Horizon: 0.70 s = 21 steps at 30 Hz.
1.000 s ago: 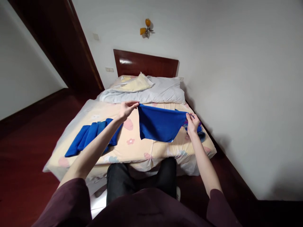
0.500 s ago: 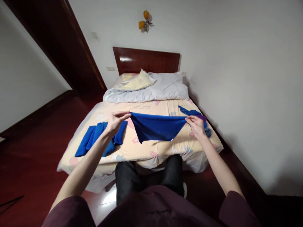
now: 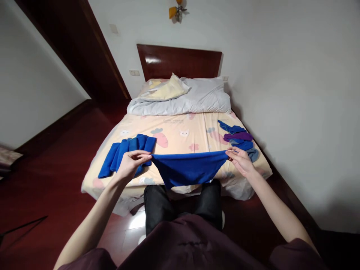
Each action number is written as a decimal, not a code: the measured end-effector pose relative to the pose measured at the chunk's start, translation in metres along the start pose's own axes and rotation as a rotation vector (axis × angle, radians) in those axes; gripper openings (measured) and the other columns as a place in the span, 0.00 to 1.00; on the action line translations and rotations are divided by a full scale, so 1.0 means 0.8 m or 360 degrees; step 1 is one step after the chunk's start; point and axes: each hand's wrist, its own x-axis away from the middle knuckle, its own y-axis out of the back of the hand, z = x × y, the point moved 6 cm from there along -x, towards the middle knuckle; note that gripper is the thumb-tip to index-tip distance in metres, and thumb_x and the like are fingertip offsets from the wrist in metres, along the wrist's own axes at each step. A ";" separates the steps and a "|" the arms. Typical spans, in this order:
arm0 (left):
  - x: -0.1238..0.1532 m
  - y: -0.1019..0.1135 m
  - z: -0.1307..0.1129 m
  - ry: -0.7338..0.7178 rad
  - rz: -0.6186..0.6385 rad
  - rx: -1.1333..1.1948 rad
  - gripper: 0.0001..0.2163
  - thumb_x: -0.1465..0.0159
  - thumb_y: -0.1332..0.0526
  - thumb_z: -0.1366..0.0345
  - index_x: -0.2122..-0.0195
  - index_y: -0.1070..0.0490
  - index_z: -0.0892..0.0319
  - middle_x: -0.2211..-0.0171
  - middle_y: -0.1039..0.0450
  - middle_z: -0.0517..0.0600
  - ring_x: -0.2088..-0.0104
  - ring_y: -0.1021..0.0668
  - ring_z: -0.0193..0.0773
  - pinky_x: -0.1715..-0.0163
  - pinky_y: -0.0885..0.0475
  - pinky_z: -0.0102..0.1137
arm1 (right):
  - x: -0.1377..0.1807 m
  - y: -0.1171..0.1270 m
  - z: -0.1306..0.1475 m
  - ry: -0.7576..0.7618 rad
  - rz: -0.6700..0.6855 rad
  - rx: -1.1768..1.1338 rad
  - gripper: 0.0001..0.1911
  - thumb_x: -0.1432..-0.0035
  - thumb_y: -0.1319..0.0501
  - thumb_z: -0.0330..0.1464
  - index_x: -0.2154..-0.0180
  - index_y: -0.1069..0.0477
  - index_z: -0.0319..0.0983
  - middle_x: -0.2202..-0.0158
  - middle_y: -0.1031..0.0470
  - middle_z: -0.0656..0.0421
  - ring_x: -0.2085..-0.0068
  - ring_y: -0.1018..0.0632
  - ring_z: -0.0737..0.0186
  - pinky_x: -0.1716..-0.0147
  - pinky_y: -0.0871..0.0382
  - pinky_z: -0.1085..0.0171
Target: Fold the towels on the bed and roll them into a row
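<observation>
A blue towel (image 3: pixel 191 168) is stretched between my two hands, its upper edge nearly level and its lower part hanging over the bed's near edge and my knees. My left hand (image 3: pixel 134 162) pinches the left upper corner. The right upper corner is pinched in my right hand (image 3: pixel 239 159). Beyond my left hand, several folded blue towels (image 3: pixel 112 155) lie side by side on the bed, partly hidden by that hand. Past my right hand is a loose heap of crumpled cloths (image 3: pixel 237 137), blue, purple and greyish.
The bed (image 3: pixel 174 138) has a pale sheet with carrot and rabbit prints. A grey quilt (image 3: pixel 208 97) and a yellow cloth (image 3: pixel 168 90) lie by the dark wooden headboard (image 3: pixel 180 62). The right wall (image 3: pixel 295 112) stands close to the bed; dark red floor (image 3: pixel 56 180) shows on the left.
My hands have come lower and closer to my body with the towel, which stays stretched. My view has tilted down slightly, and more of the right-hand heap shows.
</observation>
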 end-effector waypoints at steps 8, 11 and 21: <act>0.011 -0.007 0.002 0.0172 0.0110 0.0139 0.24 0.61 0.18 0.52 0.68 0.21 0.59 0.75 0.22 0.50 0.75 0.22 0.36 0.74 0.28 0.30 | 0.001 -0.002 -0.007 -0.0193 0.0066 0.0036 0.25 0.65 0.15 0.37 0.65 0.22 0.40 0.69 0.18 0.60 0.69 0.20 0.66 0.70 0.26 0.68; -0.007 -0.013 0.012 0.0167 0.0144 0.0140 0.26 0.61 0.18 0.51 0.66 0.22 0.59 0.74 0.21 0.50 0.76 0.24 0.35 0.75 0.29 0.29 | -0.026 -0.002 -0.020 -0.0254 0.0097 0.0026 0.26 0.67 0.15 0.35 0.65 0.22 0.39 0.69 0.19 0.60 0.69 0.21 0.68 0.70 0.27 0.69; -0.178 -0.047 0.042 -0.0007 0.0005 0.0031 0.29 0.64 0.18 0.52 0.65 0.22 0.64 0.75 0.23 0.49 0.75 0.26 0.33 0.74 0.34 0.27 | -0.193 -0.053 -0.037 -0.0058 -0.0080 0.0173 0.19 0.61 0.22 0.24 0.65 0.23 0.38 0.73 0.23 0.62 0.74 0.27 0.71 0.76 0.34 0.71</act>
